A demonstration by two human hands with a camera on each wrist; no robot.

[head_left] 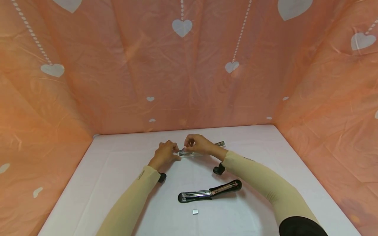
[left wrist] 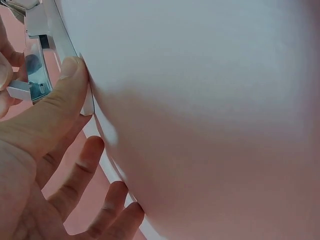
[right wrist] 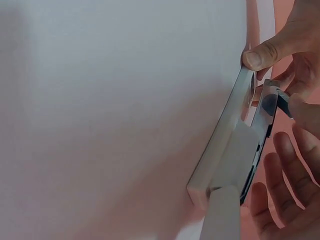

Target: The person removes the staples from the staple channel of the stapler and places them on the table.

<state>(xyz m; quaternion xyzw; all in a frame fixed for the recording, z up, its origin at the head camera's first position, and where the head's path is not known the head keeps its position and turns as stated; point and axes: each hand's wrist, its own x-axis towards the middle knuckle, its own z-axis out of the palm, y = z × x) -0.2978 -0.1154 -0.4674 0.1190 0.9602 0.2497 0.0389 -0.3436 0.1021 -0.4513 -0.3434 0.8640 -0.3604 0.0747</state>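
Note:
A white stapler (head_left: pixel 193 155) lies opened out on the far part of the table. My left hand (head_left: pixel 165 152) grips its near-left end, the thumb (left wrist: pixel 70 75) on the side of the base. Over the stapler, my right hand (head_left: pixel 201 145) pinches a short strip of staples (right wrist: pixel 284 103) between thumb and fingertips. In the left wrist view this strip (left wrist: pixel 19 90) stands right at the end of the metal magazine (left wrist: pixel 37 70). The right hand's other fingers (right wrist: pixel 285 192) hang loosely apart. Part of the stapler is hidden beneath the right hand in the head view.
Closer to me lies a black stapler (head_left: pixel 197 195), also opened out flat. A small silver block of staples (head_left: pixel 195 211) sits just in front of it. Orange curtains (head_left: pixel 183 82) with white hearts stand behind and beside the white table (head_left: pixel 118 170).

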